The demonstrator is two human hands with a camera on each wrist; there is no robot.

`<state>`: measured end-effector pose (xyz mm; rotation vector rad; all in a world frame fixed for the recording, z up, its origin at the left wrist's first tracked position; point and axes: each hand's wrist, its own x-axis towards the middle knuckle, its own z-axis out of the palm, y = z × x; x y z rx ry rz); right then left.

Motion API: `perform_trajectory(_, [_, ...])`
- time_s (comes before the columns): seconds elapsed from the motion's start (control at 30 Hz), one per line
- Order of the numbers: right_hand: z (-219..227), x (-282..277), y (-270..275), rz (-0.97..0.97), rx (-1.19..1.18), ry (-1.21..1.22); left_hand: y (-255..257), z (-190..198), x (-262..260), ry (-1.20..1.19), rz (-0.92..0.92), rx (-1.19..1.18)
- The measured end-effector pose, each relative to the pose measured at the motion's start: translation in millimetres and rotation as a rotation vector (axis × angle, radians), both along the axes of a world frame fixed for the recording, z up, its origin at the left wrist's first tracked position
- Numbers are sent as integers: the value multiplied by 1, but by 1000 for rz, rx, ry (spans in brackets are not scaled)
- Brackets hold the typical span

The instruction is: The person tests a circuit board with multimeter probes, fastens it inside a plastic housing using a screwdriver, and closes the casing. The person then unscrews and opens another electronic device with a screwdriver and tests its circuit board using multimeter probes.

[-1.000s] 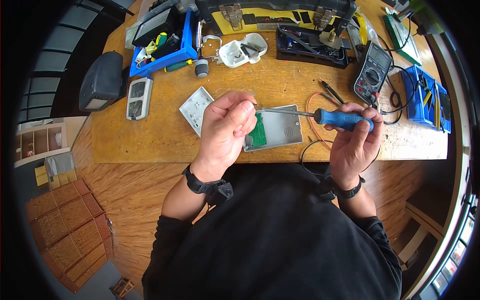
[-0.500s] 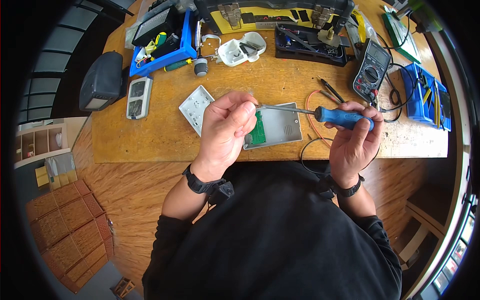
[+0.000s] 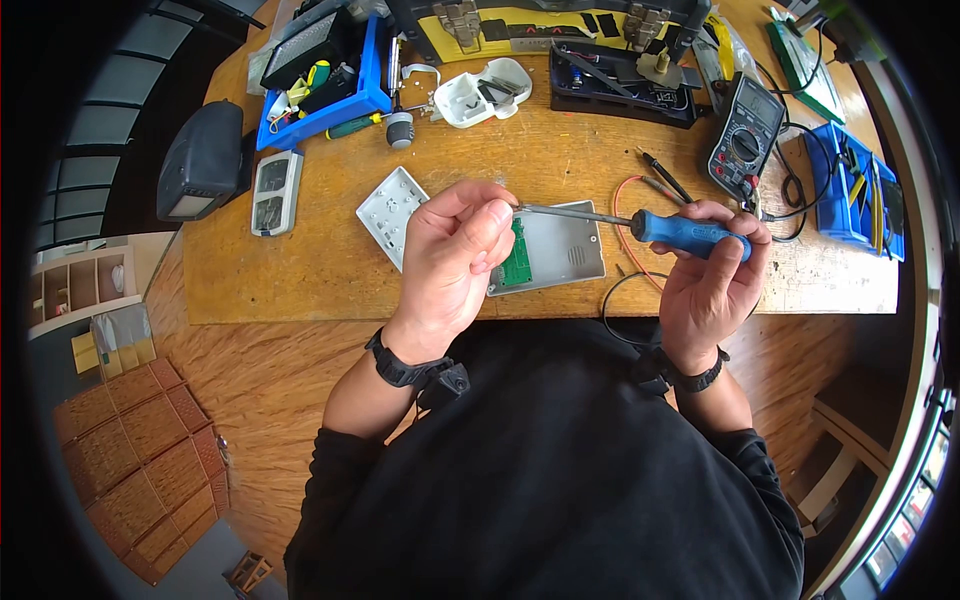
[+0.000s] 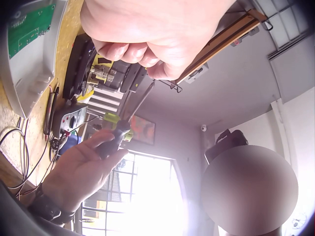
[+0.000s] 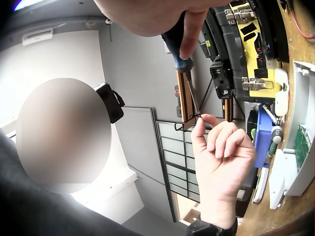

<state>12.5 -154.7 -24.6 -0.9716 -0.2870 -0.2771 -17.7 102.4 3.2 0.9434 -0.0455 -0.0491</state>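
1. Screwdriver (image 3: 660, 231): held up above the bench (image 3: 290, 285), between the two hands. Its long axis runs crosswise in front of the person — handle to the right, tip to the left, dropping slightly toward the handle in the head view.
2. Right hand (image 3: 708, 285): gripping the blue handle, fingers curled about it and thumb pressed against its near side.
3. Left hand (image 3: 448, 255): fingers curled in, thumb and forefinger pinching at the tip. Whether a small part sits between them cannot be told at this size.
4. Governing relation: the shaft points directly at the left fingertips. The left hand is nearer the tip; the right has the handle.
5. Case (image 3: 555, 268): on the bench beneath the shaft, hollow side up. Its green board (image 3: 517, 262) lies toward the left hand, which partly hides it.
6. Cover (image 3: 388, 212): on the bench, left of the case — set askew, one corner behind the left hand.
7. Meter (image 3: 745, 140): on the bench beyond the right hand, a black probe (image 3: 664, 176) nearby.
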Motion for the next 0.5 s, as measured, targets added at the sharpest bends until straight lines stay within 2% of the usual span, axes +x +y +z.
perform_trajectory(0.3, [-2, -1, 1, -9, -7, 7, 0, 1, -2, -10, 16, 7])
perform_trajectory(0.37, [-1, -1, 2, -15, -7, 6, -1, -1, -2, -41, 87, 100])
perform_trajectory(0.5, [-1, -2, 3, -8, -9, 8, 0, -1, -1, -67, 106, 135])
